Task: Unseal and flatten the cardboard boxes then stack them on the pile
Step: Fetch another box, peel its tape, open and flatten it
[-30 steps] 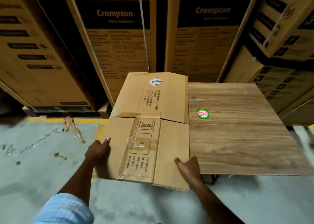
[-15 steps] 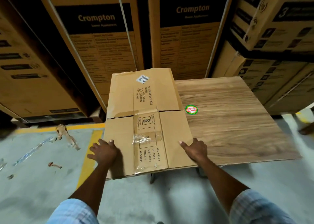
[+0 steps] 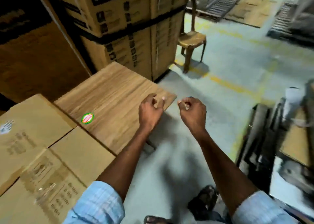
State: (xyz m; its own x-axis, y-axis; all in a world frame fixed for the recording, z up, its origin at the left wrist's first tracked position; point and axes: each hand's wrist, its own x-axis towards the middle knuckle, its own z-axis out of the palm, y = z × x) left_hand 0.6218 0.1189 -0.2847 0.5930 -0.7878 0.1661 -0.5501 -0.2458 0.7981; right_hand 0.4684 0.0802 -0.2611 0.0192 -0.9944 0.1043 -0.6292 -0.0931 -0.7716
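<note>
flattened box [image 3: 34, 147] lying at the tabletop's [image 3: 115, 91] left end, near corner seemingly past the edge. left hand [image 3: 149, 111] and right hand [image 3: 192, 111] clear of it, fingers [image 3: 153, 98] loosely curled, empty. risk: overhanging cardboard tipping floorward if bumped.

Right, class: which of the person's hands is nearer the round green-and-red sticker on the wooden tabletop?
Left. The left hand is over the wooden tabletop, right of the sticker; the right hand is farther right, off its edge.
</note>
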